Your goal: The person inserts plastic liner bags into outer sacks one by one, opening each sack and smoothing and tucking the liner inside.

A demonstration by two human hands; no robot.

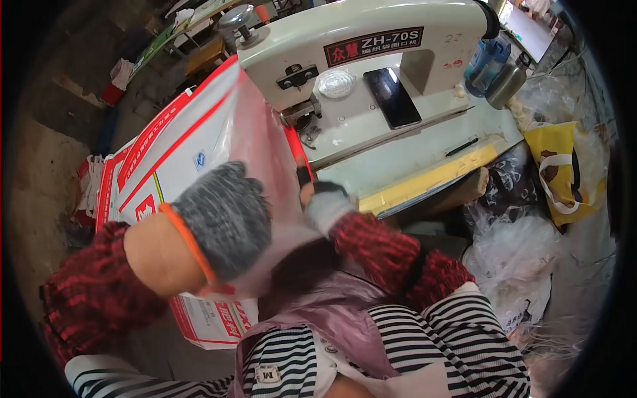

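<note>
1. You are working at a white sewing machine (285,41), and a large sack (176,142) with red stripes is standing against its left side, its red edge (294,146) running close beside the stitching parts (307,119).

2. Your left hand (229,219), in a grey glove, is lying over the sack's near face. Its fingers are looking curled, but blur is hiding the tips, so you are leaving me unable to tell whether they are gripping or just pressing.

3. Your right hand (330,201) is sitting at the lower end of that red edge, fingers drawn in narrow (whether they are truly pinching it, I cannot tell).

4. As I am judging it, you are in the middle of guiding the edge along the machine, the left hand supporting the bulk.

5. The next move is probably calling for a flat, taut edge lined up with the stitching parts, the sack turning evenly, and your right fingers staying clear of them.
</note>
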